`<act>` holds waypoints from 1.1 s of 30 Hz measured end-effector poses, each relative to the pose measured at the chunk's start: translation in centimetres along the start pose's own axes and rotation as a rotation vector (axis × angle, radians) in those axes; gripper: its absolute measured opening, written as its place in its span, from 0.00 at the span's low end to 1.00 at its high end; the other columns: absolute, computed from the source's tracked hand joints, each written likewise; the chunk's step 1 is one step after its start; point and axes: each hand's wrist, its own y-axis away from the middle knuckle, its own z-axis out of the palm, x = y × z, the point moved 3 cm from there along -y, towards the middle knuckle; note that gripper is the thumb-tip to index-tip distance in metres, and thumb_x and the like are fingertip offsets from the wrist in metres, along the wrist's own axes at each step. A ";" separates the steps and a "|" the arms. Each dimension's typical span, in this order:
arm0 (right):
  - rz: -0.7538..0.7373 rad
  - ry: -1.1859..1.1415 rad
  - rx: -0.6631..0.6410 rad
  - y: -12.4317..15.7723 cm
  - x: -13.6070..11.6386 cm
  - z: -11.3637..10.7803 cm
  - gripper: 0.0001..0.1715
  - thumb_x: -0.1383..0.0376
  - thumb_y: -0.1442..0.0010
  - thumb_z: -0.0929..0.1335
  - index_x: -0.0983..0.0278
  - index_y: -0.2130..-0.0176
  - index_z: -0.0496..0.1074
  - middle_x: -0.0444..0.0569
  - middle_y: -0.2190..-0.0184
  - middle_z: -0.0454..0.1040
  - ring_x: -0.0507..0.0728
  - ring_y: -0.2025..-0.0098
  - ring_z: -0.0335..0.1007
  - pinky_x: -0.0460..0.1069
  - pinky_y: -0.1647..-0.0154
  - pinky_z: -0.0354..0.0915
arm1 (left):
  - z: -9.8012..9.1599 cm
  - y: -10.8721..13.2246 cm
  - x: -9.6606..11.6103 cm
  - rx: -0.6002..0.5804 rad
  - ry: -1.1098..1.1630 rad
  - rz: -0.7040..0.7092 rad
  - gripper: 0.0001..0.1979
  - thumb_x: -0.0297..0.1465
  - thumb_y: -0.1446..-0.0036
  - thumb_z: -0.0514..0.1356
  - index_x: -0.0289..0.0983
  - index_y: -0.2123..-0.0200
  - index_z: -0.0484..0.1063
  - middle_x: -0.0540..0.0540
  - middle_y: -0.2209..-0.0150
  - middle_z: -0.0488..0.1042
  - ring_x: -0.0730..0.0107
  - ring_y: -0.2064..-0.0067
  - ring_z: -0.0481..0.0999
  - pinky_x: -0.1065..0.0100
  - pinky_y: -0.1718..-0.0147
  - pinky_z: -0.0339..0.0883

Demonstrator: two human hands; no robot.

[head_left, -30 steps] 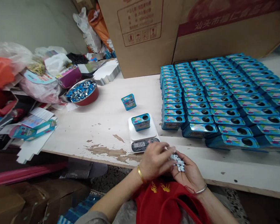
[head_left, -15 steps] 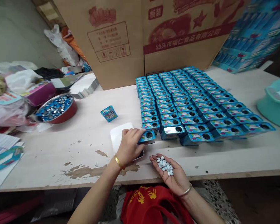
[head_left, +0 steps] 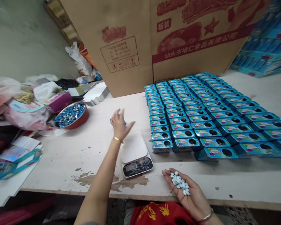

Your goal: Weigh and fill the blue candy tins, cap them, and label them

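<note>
My left hand (head_left: 120, 125) is stretched over the table beyond the scale, fingers spread. Behind its fingers lies a small blue tin (head_left: 111, 121), mostly hidden; whether they touch it I cannot tell. Cupped palm-up near the table's front edge, my right hand (head_left: 189, 190) holds a small heap of white candies (head_left: 179, 183). A white kitchen scale (head_left: 134, 147) with a black display panel stands between the hands, nothing on its plate. Right of it, blue tins (head_left: 162, 144) with round dark windows stand in tight rows.
On the left, a red bowl (head_left: 83, 120) holds blue and silver wrapped pieces, beside plastic bags (head_left: 25, 115) and stacked white card (head_left: 97, 93). A large cardboard box (head_left: 128, 81) stands at the back. Stacked blue packs (head_left: 259, 61) are at the far right.
My left hand has let go of a tin at the near end of the leftmost row and moved left and away to the lone tin. My right hand still holds the candies.
</note>
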 end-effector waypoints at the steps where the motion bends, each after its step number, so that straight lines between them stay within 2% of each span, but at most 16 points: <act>1: 0.005 -0.002 0.003 0.0 0.0 0.0 0.09 0.75 0.47 0.66 0.72 0.65 0.75 0.60 0.62 0.79 0.62 0.52 0.72 0.50 0.55 0.72 | 0.1 -1.2 -2.2 -0.028 -0.074 -0.087 0.45 0.48 0.57 0.64 0.35 0.40 0.54 0.31 0.39 0.55 0.42 0.39 0.52 0.49 0.46 0.47; 2: 0.008 -0.005 0.005 0.0 0.1 0.1 0.09 0.75 0.47 0.66 0.73 0.65 0.75 0.60 0.62 0.79 0.62 0.52 0.72 0.50 0.55 0.72 | 0.2 -2.2 -4.1 -0.095 -0.129 -0.147 0.45 0.47 0.59 0.65 0.34 0.40 0.56 0.30 0.40 0.56 0.40 0.39 0.52 0.47 0.46 0.47; 4: 0.008 -0.012 -0.001 0.0 0.0 0.2 0.09 0.75 0.48 0.66 0.74 0.65 0.75 0.61 0.63 0.79 0.63 0.51 0.72 0.51 0.54 0.72 | 0.6 -3.3 -6.6 -0.307 -0.158 -0.165 0.33 0.42 0.54 0.64 0.35 0.45 0.63 0.34 0.47 0.66 0.44 0.44 0.62 0.50 0.48 0.51; 6: -0.012 -0.016 -0.016 0.0 0.0 0.3 0.08 0.75 0.48 0.67 0.75 0.65 0.75 0.62 0.63 0.78 0.63 0.52 0.72 0.51 0.54 0.72 | 0.1 -3.1 -7.0 -0.423 -0.142 -0.093 0.22 0.37 0.49 0.60 0.37 0.51 0.68 0.39 0.56 0.72 0.52 0.53 0.70 0.56 0.52 0.57; 7: -0.025 -0.017 -0.025 0.0 -0.1 0.3 0.08 0.75 0.48 0.67 0.75 0.65 0.75 0.62 0.63 0.78 0.64 0.52 0.72 0.51 0.54 0.72 | -0.5 -2.7 -6.6 -0.415 -0.127 -0.043 0.19 0.36 0.48 0.59 0.37 0.53 0.69 0.41 0.58 0.72 0.56 0.57 0.71 0.58 0.55 0.59; 11: -0.053 -0.016 -0.051 -0.1 -0.1 0.1 0.08 0.75 0.49 0.68 0.75 0.65 0.74 0.63 0.63 0.78 0.63 0.53 0.73 0.51 0.53 0.71 | -5.3 0.4 -2.5 -0.220 0.006 0.104 0.17 0.38 0.47 0.59 0.39 0.54 0.69 0.44 0.62 0.71 0.62 0.61 0.71 0.65 0.61 0.61; 14: -0.049 0.002 -0.071 -0.1 0.1 -0.1 0.08 0.74 0.48 0.68 0.75 0.65 0.74 0.62 0.63 0.78 0.63 0.53 0.73 0.51 0.54 0.72 | -7.8 3.2 0.9 -0.271 0.149 0.178 0.17 0.41 0.46 0.59 0.40 0.54 0.68 0.47 0.66 0.71 0.66 0.65 0.70 0.66 0.65 0.61; 17: -0.034 0.016 -0.074 0.2 0.4 -0.3 0.08 0.75 0.48 0.67 0.74 0.65 0.74 0.62 0.62 0.78 0.63 0.53 0.73 0.51 0.54 0.72 | -7.8 5.5 2.9 -0.378 0.205 0.236 0.18 0.42 0.46 0.60 0.41 0.54 0.68 0.48 0.66 0.71 0.67 0.65 0.70 0.65 0.63 0.61; 21: -0.019 0.031 -0.060 0.8 0.7 -0.5 0.10 0.75 0.46 0.65 0.75 0.65 0.74 0.62 0.62 0.78 0.63 0.53 0.73 0.51 0.55 0.72 | -6.2 7.1 2.9 -0.411 0.175 0.235 0.18 0.39 0.46 0.60 0.41 0.53 0.68 0.47 0.63 0.72 0.65 0.60 0.71 0.62 0.56 0.60; 24: -0.020 0.048 -0.059 1.2 0.8 -0.5 0.10 0.75 0.45 0.64 0.75 0.64 0.74 0.62 0.62 0.78 0.62 0.53 0.73 0.50 0.55 0.72 | -5.9 7.3 2.2 -0.387 0.185 0.202 0.21 0.40 0.47 0.61 0.41 0.50 0.67 0.46 0.59 0.72 0.64 0.56 0.71 0.61 0.53 0.58; 28: -0.007 0.064 -0.066 1.4 1.0 -0.5 0.11 0.75 0.44 0.63 0.74 0.64 0.74 0.61 0.62 0.78 0.63 0.51 0.71 0.50 0.55 0.72 | -7.5 7.2 1.6 -0.273 0.252 0.162 0.28 0.43 0.48 0.62 0.41 0.46 0.63 0.43 0.52 0.70 0.60 0.50 0.69 0.57 0.49 0.58; 33: 0.018 0.070 -0.050 1.6 1.2 -0.5 0.11 0.75 0.44 0.63 0.74 0.64 0.74 0.61 0.62 0.78 0.62 0.51 0.71 0.50 0.55 0.73 | -10.1 7.6 0.3 -0.067 0.399 0.041 0.15 0.38 0.43 0.58 0.38 0.54 0.69 0.45 0.60 0.73 0.67 0.56 0.72 0.62 0.54 0.65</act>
